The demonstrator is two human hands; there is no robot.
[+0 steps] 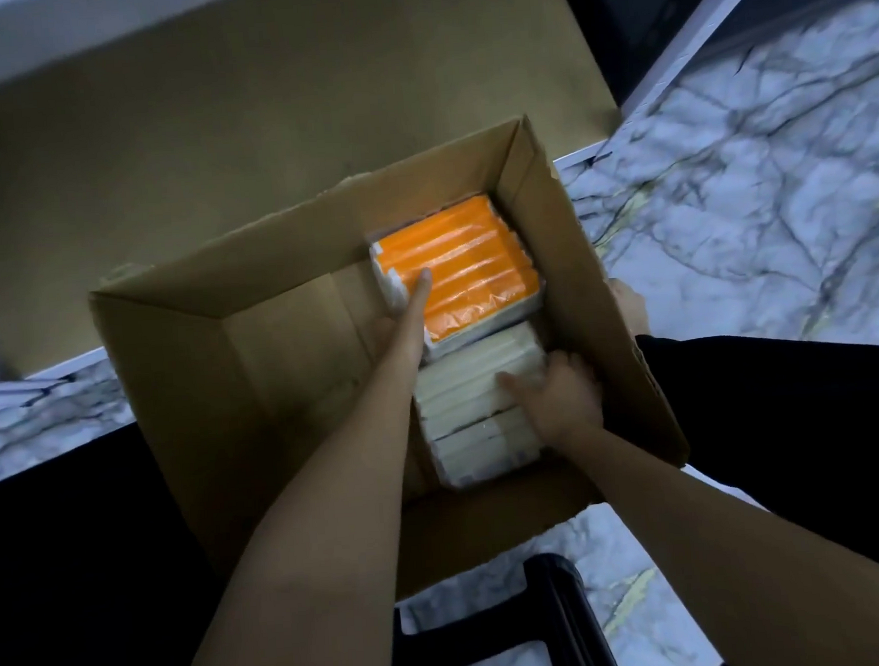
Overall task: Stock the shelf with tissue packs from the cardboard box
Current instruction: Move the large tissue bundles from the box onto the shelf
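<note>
down in the head view, both arms are reaching into the cardboard box (188, 379). the left hand (405, 309) is lying with straight, released fingers along the orange tissue pack (466, 264) at one o'clock. the right hand (559, 395) is curling its fingers round the white tissue packs (462, 408) at four o'clock. the box's nine o'clock half is showing bare cardboard, so roughly half seems unloaded; the shelf (259, 112) is looking bare.

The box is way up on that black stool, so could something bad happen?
Maybe. The cardboard box sits on a black stool narrower than it, with the packs all on one side, so lifting could tip it. The left hand only touches the orange pack, so that could slip.
</note>
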